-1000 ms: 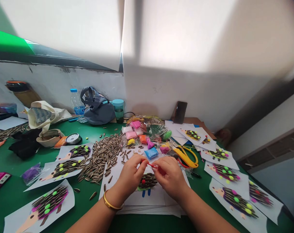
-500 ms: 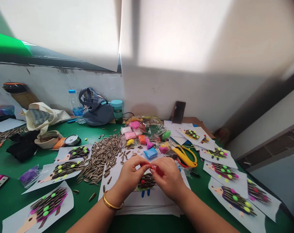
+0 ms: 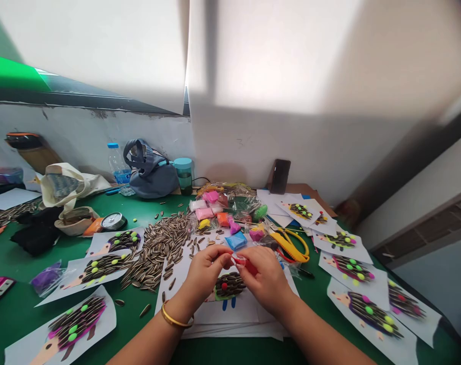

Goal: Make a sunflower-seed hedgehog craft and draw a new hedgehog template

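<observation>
My left hand (image 3: 207, 271) and my right hand (image 3: 266, 276) are close together above the white paper. Between their fingertips is a small red packet (image 3: 238, 259) with a clear wrapper; both hands are closed on it. Below them a hedgehog picture (image 3: 230, 286) lies on the paper, its back covered in sunflower seeds with one red ball and two blue legs under it. A blue clay packet (image 3: 236, 241) rests just beyond my fingers. A gold bangle circles my left wrist.
Seeds (image 3: 154, 248) are heaped left of the paper. Clay packets (image 3: 211, 208) and yellow scissors (image 3: 291, 246) lie behind. Finished hedgehog pictures (image 3: 371, 317) flank both sides. A phone (image 3: 280, 176), grey bag (image 3: 154, 175), bottle (image 3: 118, 165) and teal jar (image 3: 184, 175) stand along the wall.
My fingertips have shifted slightly apart around the red packet, and more of its clear wrapper shows. More of the hedgehog picture is visible below my hands.
</observation>
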`<state>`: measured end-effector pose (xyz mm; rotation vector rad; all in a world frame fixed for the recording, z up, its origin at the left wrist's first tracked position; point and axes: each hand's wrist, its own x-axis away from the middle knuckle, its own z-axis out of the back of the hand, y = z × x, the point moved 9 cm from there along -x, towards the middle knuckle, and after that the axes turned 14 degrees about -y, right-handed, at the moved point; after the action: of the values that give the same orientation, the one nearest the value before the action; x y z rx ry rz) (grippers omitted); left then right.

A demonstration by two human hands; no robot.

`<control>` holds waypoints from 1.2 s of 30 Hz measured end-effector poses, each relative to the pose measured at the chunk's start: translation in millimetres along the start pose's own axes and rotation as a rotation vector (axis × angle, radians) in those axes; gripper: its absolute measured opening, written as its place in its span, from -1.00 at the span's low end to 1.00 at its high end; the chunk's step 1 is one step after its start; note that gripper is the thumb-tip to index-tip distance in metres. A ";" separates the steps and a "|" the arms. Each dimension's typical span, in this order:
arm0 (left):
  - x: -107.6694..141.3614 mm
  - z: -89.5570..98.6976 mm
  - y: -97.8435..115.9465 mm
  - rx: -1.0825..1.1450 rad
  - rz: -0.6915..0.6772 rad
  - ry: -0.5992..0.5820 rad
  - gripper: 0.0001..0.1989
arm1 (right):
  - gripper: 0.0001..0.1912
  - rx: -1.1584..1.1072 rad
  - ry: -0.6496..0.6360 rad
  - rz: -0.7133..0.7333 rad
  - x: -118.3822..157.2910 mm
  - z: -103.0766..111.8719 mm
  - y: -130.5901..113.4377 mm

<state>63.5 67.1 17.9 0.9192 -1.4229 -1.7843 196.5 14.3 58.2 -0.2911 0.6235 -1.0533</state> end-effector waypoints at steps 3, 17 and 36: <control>1.1 2.3 2.3 -0.067 -0.004 0.017 -0.93 | -0.88 -0.014 -0.012 0.004 0.6 -2.2 0.3; -2.8 5.4 -17.3 0.212 0.134 0.071 -0.69 | -0.75 0.016 0.016 -0.037 2.6 -1.1 6.1; 2.2 -5.8 -29.4 0.742 0.240 0.031 -0.71 | -0.67 0.333 0.038 -0.175 -4.9 -0.4 52.1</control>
<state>65.1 67.6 -12.1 1.0586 -2.1224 -1.0530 232.0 43.4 33.1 -0.0346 0.4519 -1.3133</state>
